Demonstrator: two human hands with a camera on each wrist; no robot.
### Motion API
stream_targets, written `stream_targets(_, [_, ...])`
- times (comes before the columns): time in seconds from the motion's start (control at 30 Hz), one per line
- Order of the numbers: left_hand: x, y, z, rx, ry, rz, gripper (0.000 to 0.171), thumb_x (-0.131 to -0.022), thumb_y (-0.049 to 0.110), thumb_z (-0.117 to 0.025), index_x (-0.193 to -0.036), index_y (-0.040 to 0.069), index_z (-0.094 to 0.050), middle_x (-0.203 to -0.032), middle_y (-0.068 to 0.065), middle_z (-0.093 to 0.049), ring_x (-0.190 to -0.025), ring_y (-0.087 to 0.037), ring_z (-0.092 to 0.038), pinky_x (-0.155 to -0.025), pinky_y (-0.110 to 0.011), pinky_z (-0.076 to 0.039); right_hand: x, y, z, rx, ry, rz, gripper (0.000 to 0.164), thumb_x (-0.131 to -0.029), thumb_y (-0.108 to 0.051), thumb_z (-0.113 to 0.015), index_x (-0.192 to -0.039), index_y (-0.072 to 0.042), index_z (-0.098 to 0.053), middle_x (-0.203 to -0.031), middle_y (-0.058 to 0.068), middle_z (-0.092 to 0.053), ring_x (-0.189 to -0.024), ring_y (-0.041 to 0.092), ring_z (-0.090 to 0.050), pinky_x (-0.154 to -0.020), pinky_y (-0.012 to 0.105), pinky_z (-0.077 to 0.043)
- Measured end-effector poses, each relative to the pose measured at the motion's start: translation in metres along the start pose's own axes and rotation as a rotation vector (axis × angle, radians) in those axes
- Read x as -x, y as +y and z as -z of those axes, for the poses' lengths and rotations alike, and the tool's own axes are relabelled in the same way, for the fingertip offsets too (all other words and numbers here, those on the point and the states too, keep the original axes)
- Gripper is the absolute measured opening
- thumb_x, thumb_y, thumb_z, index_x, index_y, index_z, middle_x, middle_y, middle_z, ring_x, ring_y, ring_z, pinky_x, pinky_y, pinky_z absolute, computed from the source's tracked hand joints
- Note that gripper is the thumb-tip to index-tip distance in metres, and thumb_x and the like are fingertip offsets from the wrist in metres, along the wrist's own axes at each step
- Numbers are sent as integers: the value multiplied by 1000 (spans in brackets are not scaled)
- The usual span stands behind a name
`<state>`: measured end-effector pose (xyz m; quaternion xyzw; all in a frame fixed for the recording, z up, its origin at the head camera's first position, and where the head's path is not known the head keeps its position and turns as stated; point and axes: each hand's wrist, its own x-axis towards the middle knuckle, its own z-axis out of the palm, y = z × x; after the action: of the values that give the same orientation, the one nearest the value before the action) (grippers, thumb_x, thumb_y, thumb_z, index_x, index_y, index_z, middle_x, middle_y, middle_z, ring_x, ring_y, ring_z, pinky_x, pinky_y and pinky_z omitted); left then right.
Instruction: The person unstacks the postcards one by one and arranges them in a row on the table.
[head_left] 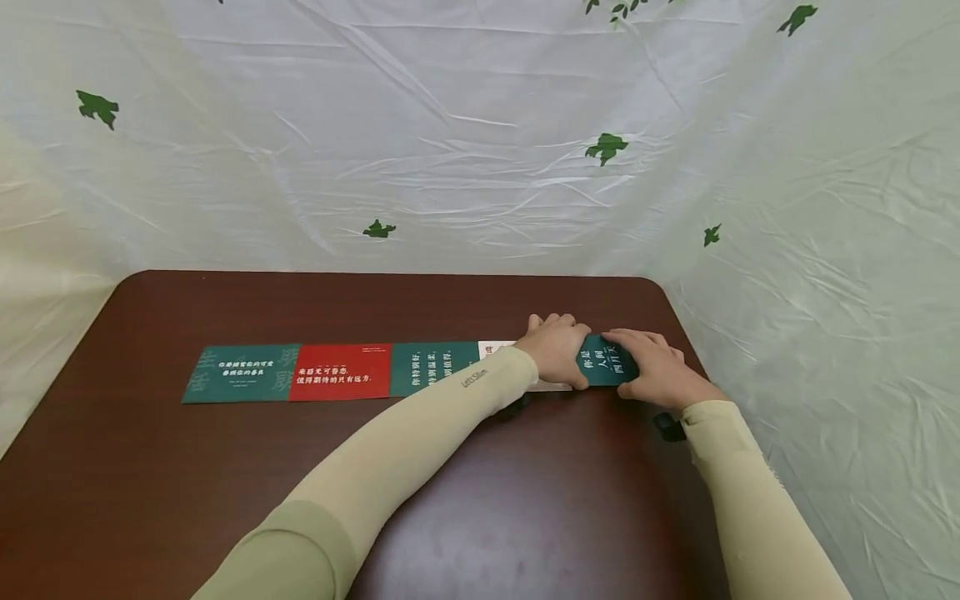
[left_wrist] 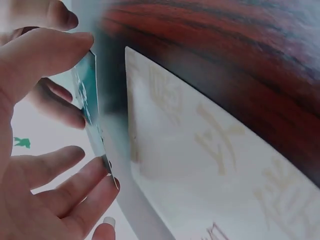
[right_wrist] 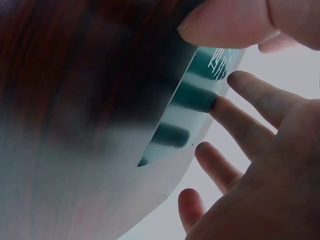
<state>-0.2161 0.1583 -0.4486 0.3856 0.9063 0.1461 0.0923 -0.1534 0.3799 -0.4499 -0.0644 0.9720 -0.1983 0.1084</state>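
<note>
At the right end of a row of cards is a dark green card (head_left: 602,362) with white lettering. My left hand (head_left: 555,348) holds its left part, thumb on the near edge and fingers at the far edge. Around its right part, my right hand (head_left: 662,368) has its thumb at the near edge and fingertips at the far edge. A white card (left_wrist: 175,135) with pale lettering lies beside it, largely covered by my left hand in the head view. Further left come a green card (head_left: 408,358), a red card (head_left: 343,372) and another green card (head_left: 240,375).
The cards are on a dark brown wooden table (head_left: 337,308) with rounded far corners. A white sheet (head_left: 465,125) with green leaf shapes hangs behind the table and along its sides. My left sleeve (head_left: 420,425) crosses in front of the row.
</note>
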Motion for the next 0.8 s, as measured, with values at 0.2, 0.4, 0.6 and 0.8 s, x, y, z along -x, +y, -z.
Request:
stream_targets(0.2, [-3, 3, -6, -29, -13, 23, 86, -89, 53, -83, -160, 16, -52, -146, 0, -60, -125, -17, -54, -99, -39, -36, -2, 2, -2, 28, -24, 1, 91, -86, -15, -80, -167, -14, -38, -171, 22, -36, -153, 53, -24, -109, 81, -26])
stream_targets(0.4, [-4, 4, -9, -54, 2, 44, 87, -88, 55, -84, -159, 17, -52, -149, 1, -58, -129, -17, -54, -100, -39, -37, -7, 0, -2, 42, -31, -9, 94, -84, -17, -82, -167, -14, -37, -172, 23, -35, -153, 54, -23, -108, 81, -26])
stream_targets(0.6, [-5, 4, -10, -71, 12, 54, 83, -88, 56, -83, -156, 18, -55, -147, 3, -58, -126, -16, -54, -99, -39, -37, -10, 2, -1, 50, -40, -18, 96, -83, -17, -82, -168, -15, -36, -172, 22, -33, -153, 54, -23, -107, 79, -27])
stream_targets(0.8, [-1, 3, -15, -44, 19, 57, 86, -89, 58, -82, -158, 17, -53, -150, 1, -57, -130, -18, -52, -100, -38, -38, -7, 4, -5, -16, -45, -28, 106, -83, -13, -82, -172, -19, -25, -177, 21, -23, -154, 55, -17, -108, 82, -21])
